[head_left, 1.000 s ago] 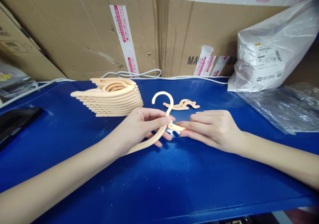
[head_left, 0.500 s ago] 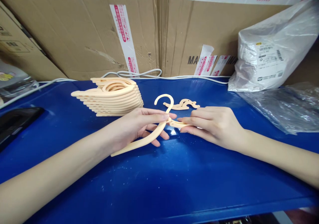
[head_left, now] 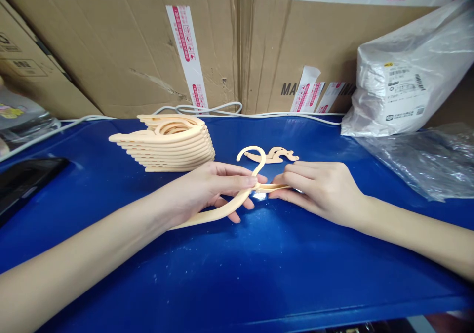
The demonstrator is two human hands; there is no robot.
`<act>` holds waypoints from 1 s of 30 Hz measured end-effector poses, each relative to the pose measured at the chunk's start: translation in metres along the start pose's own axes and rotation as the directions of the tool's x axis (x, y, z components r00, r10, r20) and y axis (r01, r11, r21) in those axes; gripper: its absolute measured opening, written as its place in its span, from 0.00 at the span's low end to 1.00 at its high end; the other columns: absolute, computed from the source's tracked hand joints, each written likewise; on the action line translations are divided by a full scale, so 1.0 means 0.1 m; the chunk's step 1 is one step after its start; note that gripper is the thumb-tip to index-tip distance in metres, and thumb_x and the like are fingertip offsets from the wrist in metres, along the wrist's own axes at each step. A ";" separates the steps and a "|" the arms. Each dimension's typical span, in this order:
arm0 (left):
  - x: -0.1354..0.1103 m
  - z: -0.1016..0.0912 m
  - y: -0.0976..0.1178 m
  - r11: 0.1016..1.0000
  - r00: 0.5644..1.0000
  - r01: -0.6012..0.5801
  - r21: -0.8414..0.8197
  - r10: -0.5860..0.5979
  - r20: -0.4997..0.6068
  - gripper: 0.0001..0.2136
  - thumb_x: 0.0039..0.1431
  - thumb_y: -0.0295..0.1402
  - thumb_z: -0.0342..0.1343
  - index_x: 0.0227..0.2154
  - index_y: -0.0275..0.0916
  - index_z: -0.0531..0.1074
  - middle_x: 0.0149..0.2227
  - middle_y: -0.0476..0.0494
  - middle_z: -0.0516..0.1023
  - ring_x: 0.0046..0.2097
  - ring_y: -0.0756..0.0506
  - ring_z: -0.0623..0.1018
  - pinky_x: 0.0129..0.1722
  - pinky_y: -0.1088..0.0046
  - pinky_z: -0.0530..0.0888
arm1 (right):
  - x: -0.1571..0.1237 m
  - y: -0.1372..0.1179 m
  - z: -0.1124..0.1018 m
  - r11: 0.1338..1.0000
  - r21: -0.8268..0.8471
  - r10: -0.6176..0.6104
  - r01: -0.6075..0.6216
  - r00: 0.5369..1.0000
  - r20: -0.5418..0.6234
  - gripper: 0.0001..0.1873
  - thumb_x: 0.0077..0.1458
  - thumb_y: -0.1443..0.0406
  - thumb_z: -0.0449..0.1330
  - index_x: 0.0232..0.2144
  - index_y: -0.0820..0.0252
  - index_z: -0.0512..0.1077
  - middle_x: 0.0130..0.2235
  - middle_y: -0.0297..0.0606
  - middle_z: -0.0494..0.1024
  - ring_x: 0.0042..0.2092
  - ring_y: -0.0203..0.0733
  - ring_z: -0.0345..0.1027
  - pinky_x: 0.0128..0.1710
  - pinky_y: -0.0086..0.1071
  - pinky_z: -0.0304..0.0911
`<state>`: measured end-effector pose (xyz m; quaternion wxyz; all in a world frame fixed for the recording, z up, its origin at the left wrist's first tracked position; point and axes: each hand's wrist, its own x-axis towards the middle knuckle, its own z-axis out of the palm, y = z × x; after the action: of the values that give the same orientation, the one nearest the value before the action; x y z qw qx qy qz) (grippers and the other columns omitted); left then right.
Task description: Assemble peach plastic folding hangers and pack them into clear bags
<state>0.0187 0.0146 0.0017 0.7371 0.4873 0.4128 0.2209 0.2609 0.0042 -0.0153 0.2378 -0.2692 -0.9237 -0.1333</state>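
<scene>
A cream plastic folding hanger [head_left: 222,210] is held between both hands above the blue table. My left hand [head_left: 211,189] pinches it near the base of its curved hook, thumb on top, the other fingers below. One arm of the hanger slants down toward my left wrist. My right hand [head_left: 314,187] is closed on the other arm, which points right; its far end is hidden by the fingers. Just behind the hook lies a smaller folded cream hanger piece [head_left: 276,156]. A stack of several matching cream hangers [head_left: 174,147] stands behind my left hand.
Large cardboard boxes [head_left: 129,41] wall off the back of the blue table [head_left: 237,273]. A white cable [head_left: 289,115] runs along their foot. A white plastic parcel bag [head_left: 403,76] and clear plastic [head_left: 429,160] lie at right, a black phone-like device [head_left: 29,185] at left.
The hanger's hook has tilted slightly lower and to the right. Its right arm has turned in my right hand and now shows its narrow edge. Both hands keep their hold.
</scene>
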 end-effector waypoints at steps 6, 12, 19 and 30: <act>-0.01 0.08 0.03 0.994 0.994 -0.090 0.066 0.094 -0.056 0.04 0.60 0.29 0.63 0.37 0.39 0.82 0.25 0.48 0.81 0.27 0.51 0.79 0.21 0.82 0.79 | -0.02 0.00 -0.02 0.999 0.032 -0.003 0.003 1.000 -0.001 0.17 0.68 0.58 0.53 0.34 0.63 0.75 0.27 0.33 0.77 0.28 0.33 0.71 0.27 0.29 0.59; -0.02 0.13 0.04 0.984 0.983 -0.156 0.090 0.163 -0.089 0.05 0.59 0.28 0.62 0.36 0.38 0.82 0.24 0.49 0.81 0.25 0.52 0.79 0.20 0.83 0.78 | -0.02 -0.01 -0.04 0.998 0.066 -0.006 0.004 1.000 0.030 0.16 0.68 0.60 0.53 0.37 0.63 0.77 0.26 0.32 0.75 0.27 0.31 0.69 0.26 0.27 0.58; -0.04 0.18 0.04 0.984 0.976 -0.146 0.107 0.161 -0.148 0.05 0.58 0.29 0.62 0.37 0.38 0.82 0.23 0.49 0.79 0.24 0.53 0.77 0.21 0.84 0.76 | -0.02 -0.01 -0.04 0.996 0.085 0.000 -0.004 0.998 0.056 0.18 0.69 0.59 0.51 0.39 0.63 0.78 0.25 0.32 0.74 0.26 0.31 0.69 0.25 0.27 0.57; -0.07 0.21 0.05 0.978 0.976 -0.095 0.183 0.128 -0.175 0.09 0.60 0.32 0.60 0.41 0.36 0.82 0.22 0.49 0.76 0.22 0.54 0.73 0.22 0.83 0.70 | -0.01 -0.09 -0.06 0.986 0.123 0.097 -0.110 0.989 0.110 0.22 0.69 0.58 0.50 0.29 0.60 0.76 0.22 0.30 0.69 0.22 0.31 0.61 0.22 0.30 0.49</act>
<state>0.0324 0.0011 0.0130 0.6366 0.5494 0.4693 0.2698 0.2590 -0.0057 -0.0112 0.2132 -0.3076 -0.9262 -0.0465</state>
